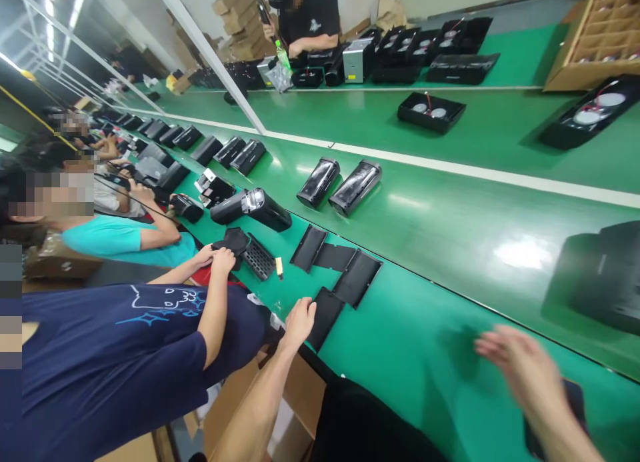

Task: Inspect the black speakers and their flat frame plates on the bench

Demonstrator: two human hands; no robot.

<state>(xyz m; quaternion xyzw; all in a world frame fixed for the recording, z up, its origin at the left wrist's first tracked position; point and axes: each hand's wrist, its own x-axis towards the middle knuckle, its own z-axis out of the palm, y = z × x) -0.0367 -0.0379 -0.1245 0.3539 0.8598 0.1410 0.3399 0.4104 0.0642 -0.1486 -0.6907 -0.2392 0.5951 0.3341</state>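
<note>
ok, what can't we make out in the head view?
All in the head view:
Left hand: palm side, so any grip on the black panel, hidden by its own back.
Right hand: finger positions, motion-blurred.
Dark object: identity, covered by the right forearm.
Large black casing: one end, cut off by right edge.

Worktop (400, 329) clear btwn L hand (300, 322) & R hand (520, 362), but panels (357, 279) block L side, co-worker's arm (217, 309) beyond, & dark item (535, 439) by R hand.

Divided carton (564, 62) at far right, green bottle (283, 54) far off, slanted white post (211, 57), person in navy (125, 349) at left
</note>
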